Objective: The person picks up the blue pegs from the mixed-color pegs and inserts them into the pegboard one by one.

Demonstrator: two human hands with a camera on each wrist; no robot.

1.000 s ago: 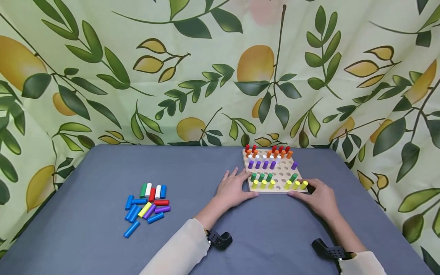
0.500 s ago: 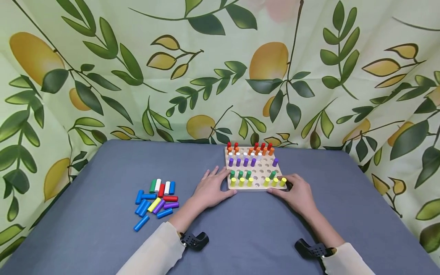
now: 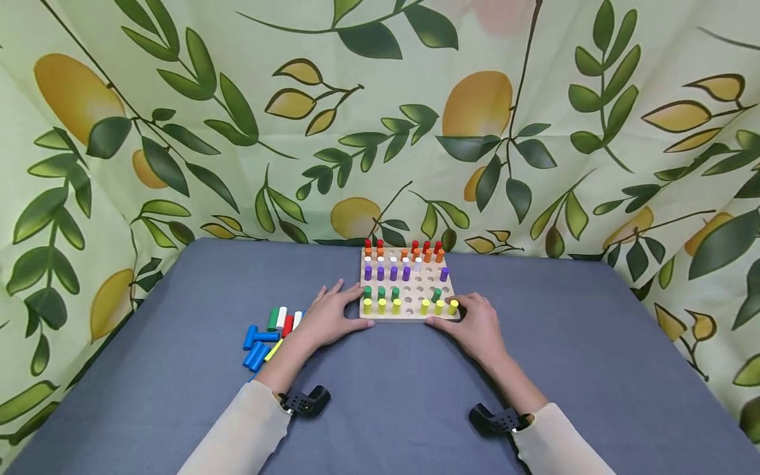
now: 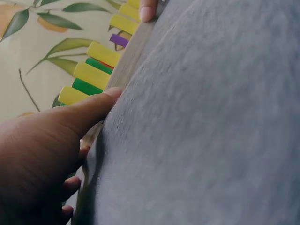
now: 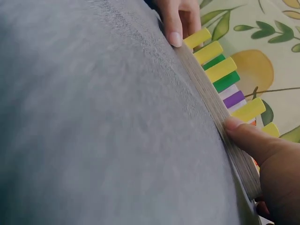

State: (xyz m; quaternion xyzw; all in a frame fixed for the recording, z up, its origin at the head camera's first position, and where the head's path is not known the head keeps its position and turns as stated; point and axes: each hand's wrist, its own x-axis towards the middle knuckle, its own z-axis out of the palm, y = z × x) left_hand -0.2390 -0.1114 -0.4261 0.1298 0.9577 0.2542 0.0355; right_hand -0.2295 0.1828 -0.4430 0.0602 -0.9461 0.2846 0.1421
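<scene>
A wooden pegboard [image 3: 404, 319] lies on the table, bearing rows of red, orange, white, purple, green and yellow pegs; some holes show bare. My left hand [image 3: 330, 318] grips its near left corner. The left thumb [image 4: 111, 93] presses the front edge, with the other fingers along the left side. At the near right corner my right hand [image 3: 478, 326] holds the board, its thumb [image 5: 234, 124] against the front edge beside a yellow peg [image 5: 249, 110]. The right hand's other fingers are mostly hidden behind the corner.
Left of the board lies a loose group of pegs, among them a blue peg [image 3: 250, 338] and a green peg [image 3: 273, 319]. My left forearm hides part of the group. A leaf-and-fruit patterned cloth [image 3: 380, 132] hangs behind the grey table [image 3: 570, 369].
Both hands have moved left together with the pegboard, towards the loose pegs. My left forearm now covers some of those pegs. The head view has also shifted slightly.
</scene>
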